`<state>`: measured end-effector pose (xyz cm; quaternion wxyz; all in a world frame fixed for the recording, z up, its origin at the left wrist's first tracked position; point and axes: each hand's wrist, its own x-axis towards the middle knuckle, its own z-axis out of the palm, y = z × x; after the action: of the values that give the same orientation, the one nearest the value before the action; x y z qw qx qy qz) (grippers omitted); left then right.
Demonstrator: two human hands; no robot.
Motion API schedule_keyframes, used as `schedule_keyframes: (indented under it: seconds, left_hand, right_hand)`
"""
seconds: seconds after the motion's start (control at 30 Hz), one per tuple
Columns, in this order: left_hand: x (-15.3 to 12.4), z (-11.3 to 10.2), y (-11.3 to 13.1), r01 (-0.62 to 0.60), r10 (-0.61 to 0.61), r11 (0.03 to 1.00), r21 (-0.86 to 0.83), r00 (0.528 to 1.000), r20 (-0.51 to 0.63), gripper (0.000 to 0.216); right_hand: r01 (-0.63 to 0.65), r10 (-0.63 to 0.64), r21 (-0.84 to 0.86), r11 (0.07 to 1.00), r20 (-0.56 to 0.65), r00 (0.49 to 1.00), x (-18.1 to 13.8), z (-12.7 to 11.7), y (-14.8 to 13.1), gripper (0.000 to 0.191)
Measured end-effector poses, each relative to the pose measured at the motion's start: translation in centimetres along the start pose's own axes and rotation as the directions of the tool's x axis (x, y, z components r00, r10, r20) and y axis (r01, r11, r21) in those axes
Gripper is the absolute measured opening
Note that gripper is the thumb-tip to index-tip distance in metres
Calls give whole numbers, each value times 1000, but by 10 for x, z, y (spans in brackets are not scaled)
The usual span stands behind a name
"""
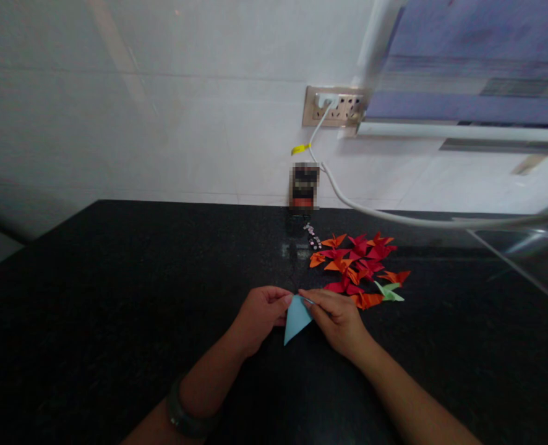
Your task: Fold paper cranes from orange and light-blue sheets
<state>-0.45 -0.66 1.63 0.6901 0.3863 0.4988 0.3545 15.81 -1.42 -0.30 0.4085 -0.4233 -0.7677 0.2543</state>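
Between my two hands is a light blue piece of folded paper (296,321), its long point aimed down toward me. My left hand (265,312) pinches its upper left edge between thumb and fingers. On the upper right, my right hand (336,315) grips the paper, with thumb and fingertips closed near its top. The fingertips of both hands nearly meet at the top of the paper, and the right fingers cover part of its right side. Just beyond my right hand lie several folded paper cranes (360,262), red and orange, plus a pale green crane (389,292).
The black countertop (139,296) runs back to a tiled wall. A phone-like object (304,186), blurred out, leans there with a beaded strap (312,236). A white cable (371,213) hangs from a wall socket (334,106) and crosses to the right.
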Motion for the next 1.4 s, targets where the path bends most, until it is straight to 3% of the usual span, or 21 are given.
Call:
schedule_keyframes:
  seconds: [0.2, 0.53, 0.7, 0.97, 1.13, 1.23, 1.3, 1.4]
  left_hand:
    - [1, -3, -3, 23, -23, 1000, 1, 999, 37, 20]
    - [4, -6, -8, -38, 38, 997, 62, 999, 1, 18]
    - [4, -8, -7, -14, 14, 1000, -9, 1000, 23, 16]
    - [4, -8, -2, 2, -4, 993, -121, 1000, -15, 13]
    - [5, -8, -5, -6, 4, 986, -168, 1000, -8, 22]
    - [6, -7, -7, -61, 54, 993, -103, 996, -71, 22]
    - [5, -5, -8, -99, 95, 994, -42, 992, -89, 21]
    - [3, -1, -9, -137, 142, 988, 64, 986, -82, 18]
  right_hand:
    - [-8, 7, -27, 1000, -44, 999, 0, 0, 0, 27]
    - [182, -179, 4, 983, 181, 967, 0, -7, 2, 32]
    - [205, -190, -28, 978, 268, 945, 2, -12, -4, 31]
    - [257, -173, -220, 941, 339, 925, 2, -11, -8, 40]
    - [254, -140, -273, 928, 375, 916, 3, -12, -13, 42]
    - [226, -149, -203, 953, 337, 930, 3, -10, -14, 34]
    - [151, -120, -117, 982, 239, 964, 2, -7, -12, 25]
    - [-96, 97, -11, 995, 49, 994, 1, 0, -7, 18]
